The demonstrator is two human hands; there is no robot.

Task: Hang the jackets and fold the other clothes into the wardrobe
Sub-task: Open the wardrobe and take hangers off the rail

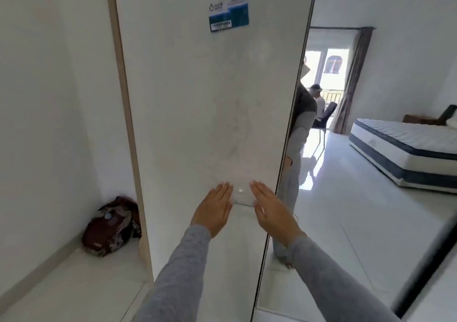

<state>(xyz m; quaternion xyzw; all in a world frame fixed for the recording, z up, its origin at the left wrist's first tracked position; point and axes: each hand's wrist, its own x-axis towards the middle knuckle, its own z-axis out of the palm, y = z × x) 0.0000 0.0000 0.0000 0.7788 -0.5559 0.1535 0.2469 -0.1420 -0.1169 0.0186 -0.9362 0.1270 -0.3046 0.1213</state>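
White wardrobe door (197, 99) stood closed straight ahead, so its inside was hidden. Left hand (214, 208) and right hand (272, 210) lay flat against it, fingers straight, grasping nothing, just beside the mirror door (346, 223). No jackets or other clothes were in view. A dark red bag (111, 225) sat on the floor at left, contents unclear. Likely risk: flat palms could slip on the smooth panel, or fingers get pinched at the mirror's edge.

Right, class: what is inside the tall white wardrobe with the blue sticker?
The inside is hidden: the shut front of the tall white wardrobe covers it. Outside, only a blue sticker, the left hand and right hand flat before it.
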